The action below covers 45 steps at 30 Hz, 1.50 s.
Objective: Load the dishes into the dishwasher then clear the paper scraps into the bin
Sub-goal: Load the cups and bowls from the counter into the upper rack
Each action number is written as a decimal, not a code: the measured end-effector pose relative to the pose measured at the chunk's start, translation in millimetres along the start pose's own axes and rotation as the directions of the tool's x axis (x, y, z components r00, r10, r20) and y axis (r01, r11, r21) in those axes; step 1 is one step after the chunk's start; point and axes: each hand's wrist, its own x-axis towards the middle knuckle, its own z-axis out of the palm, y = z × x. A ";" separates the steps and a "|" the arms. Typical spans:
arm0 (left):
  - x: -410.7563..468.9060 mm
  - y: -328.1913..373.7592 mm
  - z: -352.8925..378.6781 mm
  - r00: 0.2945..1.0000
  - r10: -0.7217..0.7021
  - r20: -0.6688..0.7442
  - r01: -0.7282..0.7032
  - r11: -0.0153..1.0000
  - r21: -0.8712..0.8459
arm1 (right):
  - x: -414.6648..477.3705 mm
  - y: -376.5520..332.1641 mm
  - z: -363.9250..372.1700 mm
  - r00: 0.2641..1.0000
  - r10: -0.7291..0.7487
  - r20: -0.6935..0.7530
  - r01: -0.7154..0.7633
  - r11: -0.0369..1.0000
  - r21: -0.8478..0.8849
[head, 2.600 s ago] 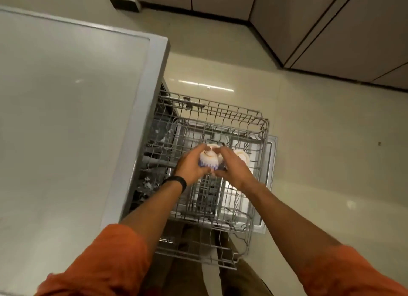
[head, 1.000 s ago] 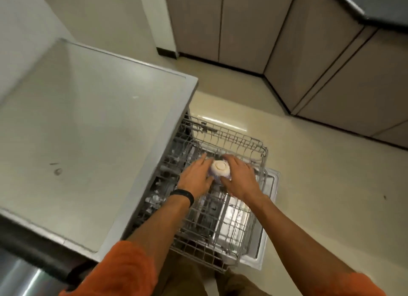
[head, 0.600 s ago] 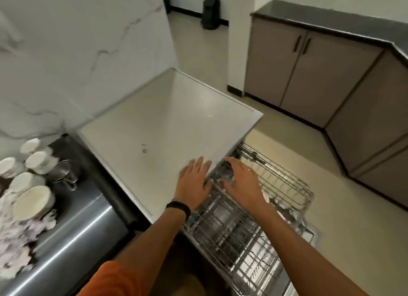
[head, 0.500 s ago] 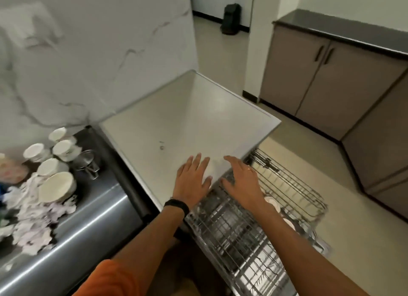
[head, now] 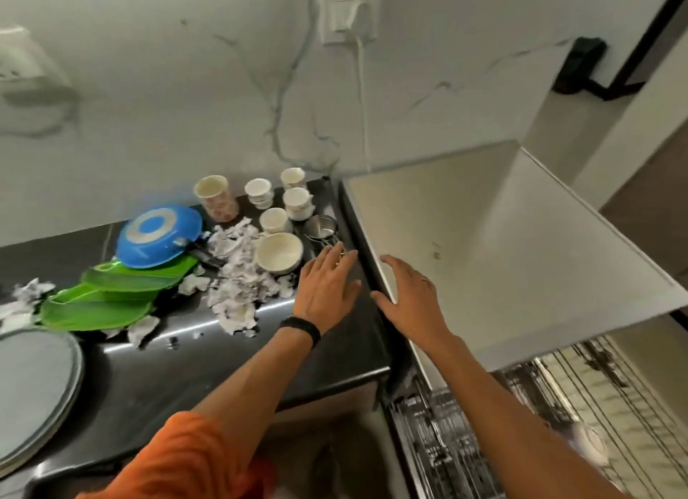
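My left hand (head: 327, 286) hovers open and empty over the dark counter (head: 178, 372), fingertips close to a small steel cup (head: 320, 227) and a cream bowl (head: 279, 253). My right hand (head: 407, 297) is open and empty over the left edge of the dishwasher's grey top (head: 502, 249). Behind the bowl stand several white cups (head: 296, 202) and a tall cream cup (head: 216, 197). Torn paper scraps (head: 238, 279) lie piled left of the bowl. The pulled-out wire rack (head: 558, 424) shows at the lower right.
A blue plate (head: 158, 236) leans over green leaf-shaped plates (head: 111, 294) at the left. A round grey tray (head: 33, 390) sits at the near left corner. A wall socket with a white cable (head: 350, 14) hangs on the marble wall.
Both hands let go of the cup in the rack and came up empty. My view turned left to the counter, and my left hand moved over toward the dishes.
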 end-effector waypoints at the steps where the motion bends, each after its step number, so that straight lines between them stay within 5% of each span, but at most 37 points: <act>1: -0.1 -18.4 -6.0 1.000 -0.028 -0.006 0.028 1.000 0.006 | 9.8 -13.5 10.5 1.000 -0.014 0.013 0.014 1.000 0.002; 9: 10.4 -118.7 -21.4 0.987 -0.163 0.003 0.163 0.987 0.009 | 57.3 -82.7 71.0 0.995 -0.047 0.092 0.047 0.999 0.002; 16: 22.4 -137.7 -8.9 0.991 -0.109 0.073 0.105 0.993 0.052 | 71.8 -93.3 82.8 0.995 -0.005 0.103 0.006 1.000 -0.011; 22: 32.1 -129.3 -7.6 0.998 -0.017 -0.055 0.016 1.000 -0.015 | 68.2 -80.0 79.0 0.993 0.054 0.108 -0.056 0.998 0.013; 29: 43.1 -59.4 -30.8 0.967 0.017 -0.253 -0.105 0.935 -0.338 | 54.5 -63.9 58.7 0.990 0.139 -0.010 -0.135 0.975 0.177; 36: 50.7 40.4 -17.6 0.996 0.064 -0.058 -0.087 0.696 -0.713 | 7.1 -13.9 1.9 0.924 0.304 -0.231 -0.211 0.911 0.355; 45: 20.0 199.9 32.0 0.927 0.346 0.144 -0.074 0.544 -0.836 | -101.0 84.7 -71.2 0.747 0.550 -0.373 -0.333 0.796 0.506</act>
